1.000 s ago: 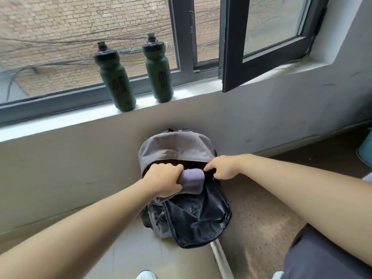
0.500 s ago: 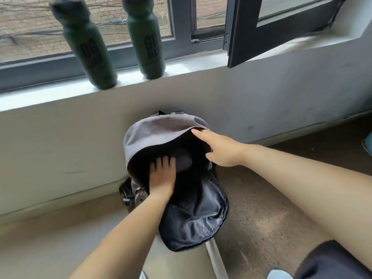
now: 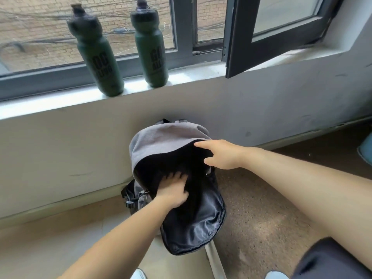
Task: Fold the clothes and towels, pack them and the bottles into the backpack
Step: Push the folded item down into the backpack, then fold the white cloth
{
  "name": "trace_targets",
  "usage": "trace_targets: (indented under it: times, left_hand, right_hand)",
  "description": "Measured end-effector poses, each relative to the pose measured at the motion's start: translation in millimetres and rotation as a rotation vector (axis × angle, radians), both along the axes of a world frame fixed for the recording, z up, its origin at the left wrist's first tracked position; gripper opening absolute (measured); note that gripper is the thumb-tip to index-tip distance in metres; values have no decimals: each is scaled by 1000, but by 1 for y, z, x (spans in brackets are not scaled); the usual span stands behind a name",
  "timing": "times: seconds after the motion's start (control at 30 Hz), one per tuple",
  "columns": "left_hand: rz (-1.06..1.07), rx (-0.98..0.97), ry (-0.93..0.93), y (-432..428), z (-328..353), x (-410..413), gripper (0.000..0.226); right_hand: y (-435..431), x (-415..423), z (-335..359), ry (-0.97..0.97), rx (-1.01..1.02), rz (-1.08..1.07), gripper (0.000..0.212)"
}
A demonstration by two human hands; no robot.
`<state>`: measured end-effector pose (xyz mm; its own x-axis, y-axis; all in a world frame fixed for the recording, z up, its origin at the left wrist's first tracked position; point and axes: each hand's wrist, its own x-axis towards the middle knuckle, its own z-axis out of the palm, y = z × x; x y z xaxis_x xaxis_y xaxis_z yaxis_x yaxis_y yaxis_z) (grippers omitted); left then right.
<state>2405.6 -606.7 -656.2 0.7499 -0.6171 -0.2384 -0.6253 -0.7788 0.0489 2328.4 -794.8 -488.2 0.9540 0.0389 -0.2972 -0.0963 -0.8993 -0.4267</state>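
A grey backpack (image 3: 161, 141) leans against the wall under the window, its black front flap (image 3: 193, 224) hanging open toward me. My left hand (image 3: 173, 190) reaches into the dark opening with fingers spread flat, pressing down; what lies under it is hidden in shadow. My right hand (image 3: 221, 155) holds the upper right rim of the opening, index finger stretched along the edge and thumb below it. Two dark green bottles, one on the left (image 3: 96, 57) and one on the right (image 3: 152, 49), stand upright on the windowsill (image 3: 191, 75) above the bag.
An open dark window sash (image 3: 271, 37) juts out over the sill at the right. A blue object (image 3: 366, 152) sits at the right edge on the brown floor. My dark shorts (image 3: 332, 260) show at the bottom right.
My left hand pushed the purple folded cloth into the backpack and now lies flat inside; the cloth is out of sight. My right hand shifted up along the rim. The view moved closer.
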Motion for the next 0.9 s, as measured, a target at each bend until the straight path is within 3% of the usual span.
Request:
trace_targets:
  times: [0.17, 0.33, 0.5, 0.67, 0.8, 0.9]
  left_hand:
    - [-217, -50, -65, -12, 65, -19, 35]
    - [-279, -276, -113, -41, 128, -50, 23]
    - [-266, -543, 107, -98, 172, -101, 8]
    - [-305, -711, 401, -159, 199, -161, 15]
    - [-368, -766, 527, -206, 215, -212, 18]
    - [-374, -802, 625, -240, 223, -244, 24]
  right_hand:
    - [-26, -47, 22, 48, -17, -48, 47]
    - [-64, -127, 66, -59, -14, -160, 32]
    - [-111, -209, 104, -453, -133, -441, 19]
    - [-142, -272, 124, -778, -317, -675, 9]
    - [-169, -313, 132, -901, -498, -892, 16]
    - [-190, -341, 136, -817, -657, -1048, 34]
